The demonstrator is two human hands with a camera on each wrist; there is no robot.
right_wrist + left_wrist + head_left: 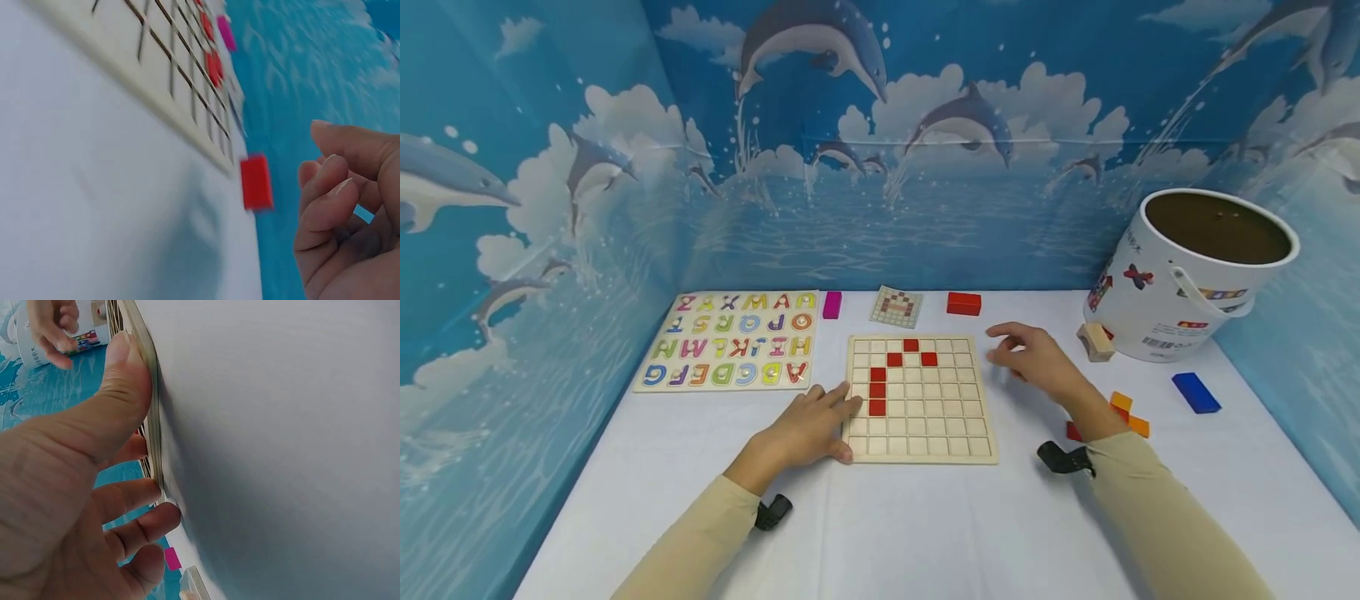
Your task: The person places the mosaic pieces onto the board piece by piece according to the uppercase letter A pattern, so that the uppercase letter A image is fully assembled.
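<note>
A wooden grid board (925, 433) lies in the middle of the white table (925, 533), with several red squares (877, 390) set in its upper left cells. My left hand (844, 427) rests against the board's left edge, thumb at the front corner and fingers along the side; the left wrist view shows the thumb (122, 369) lying on the board's rim (149, 375). My right hand (1002, 346) hovers just right of the board with loosely curled fingers (325, 187) and nothing in it. A red block (963, 303) lies behind the board.
An alphabet puzzle (733, 350) lies at the left. A magenta block (832, 304) and a pattern card (897, 307) are at the back. At the right stand a tilted white bucket (1180, 292), a wooden block (1095, 342), a blue block (1196, 392) and orange pieces (1126, 407).
</note>
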